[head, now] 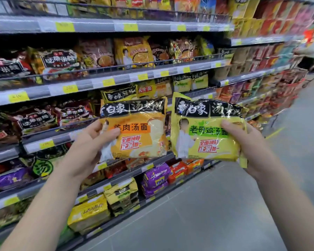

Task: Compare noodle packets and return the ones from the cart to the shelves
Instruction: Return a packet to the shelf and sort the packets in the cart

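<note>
Head view: left hand [91, 147] grips orange 羊肉汤面 packet [140, 131], right hand [251, 147] grips green 老母鸡汤面 packet [207, 136], both branded 白象.

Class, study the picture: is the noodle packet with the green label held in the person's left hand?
No, the green-label packet sits in the right hand, while the left hand holds the orange-label packet.

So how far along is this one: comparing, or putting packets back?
Done: no return shows. In hand: the left hand holds an orange packet and the right hand a yellow-green packet, side by side before the shelves, so comparing is under way. Left: both packets go back; what else waits is out of view.
</note>
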`<state>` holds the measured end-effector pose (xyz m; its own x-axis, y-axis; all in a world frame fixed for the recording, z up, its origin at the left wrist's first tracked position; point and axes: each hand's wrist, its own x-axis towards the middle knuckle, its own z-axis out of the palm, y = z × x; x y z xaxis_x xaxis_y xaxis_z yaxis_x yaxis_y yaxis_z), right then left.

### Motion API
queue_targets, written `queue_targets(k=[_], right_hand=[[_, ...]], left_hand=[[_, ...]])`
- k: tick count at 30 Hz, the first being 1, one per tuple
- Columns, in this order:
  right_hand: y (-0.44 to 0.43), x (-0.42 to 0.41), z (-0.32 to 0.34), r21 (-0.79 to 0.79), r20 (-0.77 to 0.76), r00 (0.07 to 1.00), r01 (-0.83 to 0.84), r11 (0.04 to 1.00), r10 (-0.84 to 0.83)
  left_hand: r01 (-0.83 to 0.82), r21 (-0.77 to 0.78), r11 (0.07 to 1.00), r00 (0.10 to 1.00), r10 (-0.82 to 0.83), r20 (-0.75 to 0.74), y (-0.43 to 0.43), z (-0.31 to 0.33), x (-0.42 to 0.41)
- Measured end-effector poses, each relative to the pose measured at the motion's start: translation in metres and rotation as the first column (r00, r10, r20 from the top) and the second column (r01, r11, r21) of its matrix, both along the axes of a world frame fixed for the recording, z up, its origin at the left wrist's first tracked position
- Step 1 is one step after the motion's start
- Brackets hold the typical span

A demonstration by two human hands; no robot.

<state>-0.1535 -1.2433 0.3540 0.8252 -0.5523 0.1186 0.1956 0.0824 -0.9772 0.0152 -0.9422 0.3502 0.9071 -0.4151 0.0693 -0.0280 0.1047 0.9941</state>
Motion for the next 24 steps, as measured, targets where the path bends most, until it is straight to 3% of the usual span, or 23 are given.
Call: queue_targets(k=[7,24], right_hand=[[-0.075,0.037,-0.011,-0.012,-0.015,0.997,0.074,0.997,-0.074],[-0.279,0.229,-0.011,-0.050,-0.148,0.989,-0.014,0.999,0.006]], left_hand=[[0.151,-0.062,0.987,0.988,-0.148,0.050,-0.078,-0.012,0.061],[-0.018,-0.080,0.997,0.999,0.014,-0.049,-0.267,-0.034,0.231]])
